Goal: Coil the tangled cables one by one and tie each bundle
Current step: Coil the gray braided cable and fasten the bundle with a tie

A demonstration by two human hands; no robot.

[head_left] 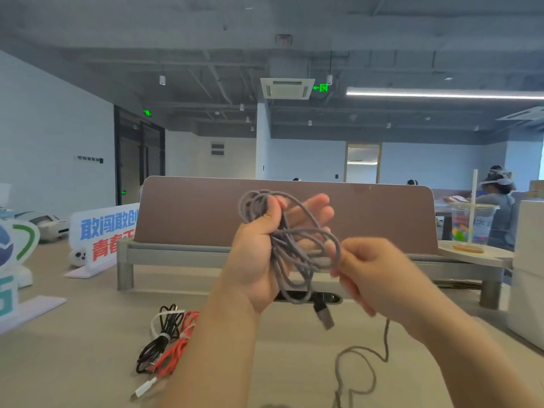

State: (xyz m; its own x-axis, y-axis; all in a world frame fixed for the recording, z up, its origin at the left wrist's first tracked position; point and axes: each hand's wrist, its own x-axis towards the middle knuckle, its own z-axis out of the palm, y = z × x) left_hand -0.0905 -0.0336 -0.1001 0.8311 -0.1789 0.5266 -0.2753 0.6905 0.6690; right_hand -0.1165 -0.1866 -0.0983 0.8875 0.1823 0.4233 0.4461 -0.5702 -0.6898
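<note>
Left hand [256, 254] — grey cable [278, 254] inside grip

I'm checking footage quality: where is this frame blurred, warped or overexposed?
Head view: the right hand, pinching the grey cable, and the dangling plug are motion-blurred; the left hand gripping it is sharper; the ceiling light strip glares white; wide-angle warp bends the frame's edges.

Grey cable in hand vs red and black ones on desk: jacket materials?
Grey cable: matte woven fabric braid, judging by its ribbed weave texture. Red cable and black cable: smooth, slightly shiny jackets, probably plastic or rubber; too small to be sure.
</note>
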